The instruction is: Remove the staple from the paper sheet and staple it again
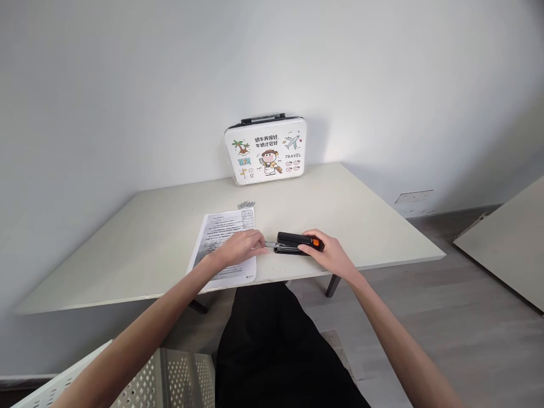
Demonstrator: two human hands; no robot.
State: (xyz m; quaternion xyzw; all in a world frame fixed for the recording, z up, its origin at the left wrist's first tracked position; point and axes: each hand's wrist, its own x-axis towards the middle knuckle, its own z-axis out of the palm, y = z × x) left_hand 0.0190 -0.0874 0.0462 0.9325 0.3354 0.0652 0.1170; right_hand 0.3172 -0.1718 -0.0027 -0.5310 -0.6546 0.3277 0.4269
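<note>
Pale, plain wall [127, 85] runs behind a whitish counter [361, 226]. From my far-off seat, I see the black stapler [291, 238] near the front edge of the counter, just right of the paper [221, 232]. My right hand [329, 252] is wrapped around its back end, by an orange bit, and hides some of it. My left hand [242, 247] has its fingers bunched up at the thin metal piece [270, 244] poking out of the front. I can't tell if they pinch it, because the tips are too small to see well. That hand and wrist also cover part of the paper, and its print is too tiny to read. Little grey strips [246, 204] lie by the paper's top corner; I can't count them. Close to the back edge stands a white case [267, 153] with cartoon pictures. Black clothes [276, 345] block much of the floor [446, 306]. My left arm covers part of a white thing with holes [187, 377], cut off at the bottom.
</note>
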